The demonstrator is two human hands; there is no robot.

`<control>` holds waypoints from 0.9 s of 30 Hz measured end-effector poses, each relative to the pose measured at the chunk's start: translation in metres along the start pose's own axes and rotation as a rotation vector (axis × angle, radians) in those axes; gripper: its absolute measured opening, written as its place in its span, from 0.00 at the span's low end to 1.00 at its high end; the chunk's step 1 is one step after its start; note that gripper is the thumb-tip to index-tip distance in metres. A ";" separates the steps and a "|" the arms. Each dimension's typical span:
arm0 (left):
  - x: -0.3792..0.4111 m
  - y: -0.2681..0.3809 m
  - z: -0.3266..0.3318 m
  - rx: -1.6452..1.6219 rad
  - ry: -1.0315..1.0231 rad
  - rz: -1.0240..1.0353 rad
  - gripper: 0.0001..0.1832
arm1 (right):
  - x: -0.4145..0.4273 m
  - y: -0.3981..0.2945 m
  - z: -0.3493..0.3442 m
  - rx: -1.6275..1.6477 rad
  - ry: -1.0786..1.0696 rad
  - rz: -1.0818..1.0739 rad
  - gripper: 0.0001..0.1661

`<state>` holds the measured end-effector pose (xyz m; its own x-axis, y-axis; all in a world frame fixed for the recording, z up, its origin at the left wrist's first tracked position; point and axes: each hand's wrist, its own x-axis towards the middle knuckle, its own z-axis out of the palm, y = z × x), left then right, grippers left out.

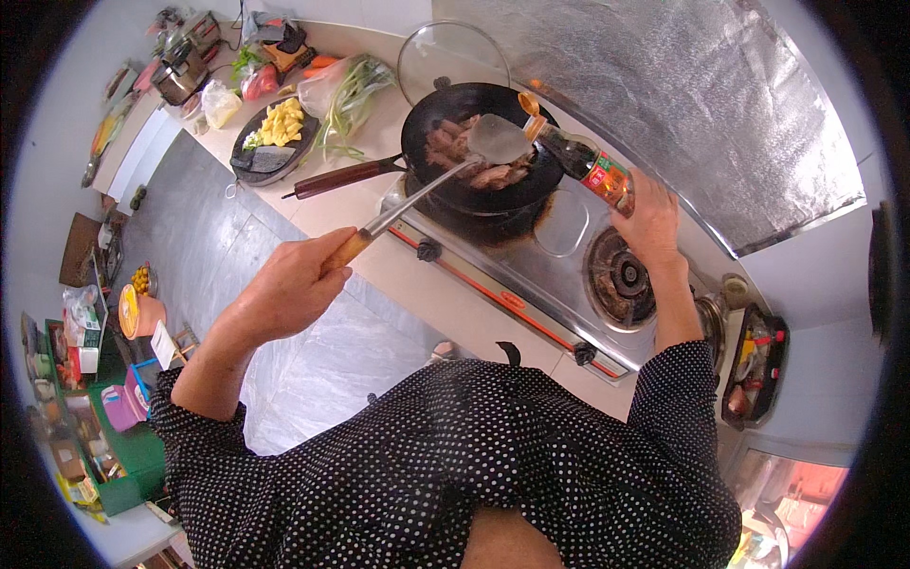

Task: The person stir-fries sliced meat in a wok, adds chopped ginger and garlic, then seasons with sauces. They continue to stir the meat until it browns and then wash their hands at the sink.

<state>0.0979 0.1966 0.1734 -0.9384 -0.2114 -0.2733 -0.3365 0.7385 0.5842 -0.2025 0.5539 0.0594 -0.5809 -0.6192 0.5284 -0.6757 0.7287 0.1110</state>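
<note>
A black wok (483, 199) with a wooden handle sits on the left burner of a steel gas stove and holds pieces of meat (448, 146). My left hand (288, 288) grips the wooden handle of a metal spatula (498, 139), whose blade is over the wok. In my right hand (647, 220) is a bottle of dark sauce (586, 163), tilted with its neck beside the blade and its orange cap flipped up. Whether sauce is flowing cannot be seen.
Behind the wok stands a glass lid (455, 57). A round dark board (238, 160) on the counter bears cut yellow pieces, with green onions (345, 107) beside it. The bare right burner (622, 277) lies near my right forearm. A black tray (757, 366) of bottles stands far right.
</note>
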 end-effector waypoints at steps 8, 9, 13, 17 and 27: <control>-0.002 -0.003 0.003 -0.002 0.000 0.038 0.16 | 0.003 -0.005 -0.006 0.000 -0.052 0.006 0.39; -0.002 -0.004 0.004 0.001 -0.004 0.048 0.16 | 0.003 -0.004 -0.006 -0.013 -0.049 0.002 0.39; -0.001 0.001 0.002 0.048 -0.027 0.032 0.16 | 0.001 -0.002 -0.005 -0.032 -0.050 -0.001 0.40; 0.000 -0.006 0.005 0.048 -0.008 0.071 0.15 | 0.001 -0.002 -0.008 -0.025 -0.061 0.000 0.41; 0.005 -0.009 0.008 0.018 0.002 0.086 0.14 | 0.005 -0.004 -0.011 -0.035 -0.079 0.005 0.40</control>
<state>0.0970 0.1942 0.1603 -0.9639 -0.1481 -0.2213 -0.2534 0.7655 0.5915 -0.1981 0.5507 0.0709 -0.6193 -0.6357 0.4607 -0.6572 0.7408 0.1388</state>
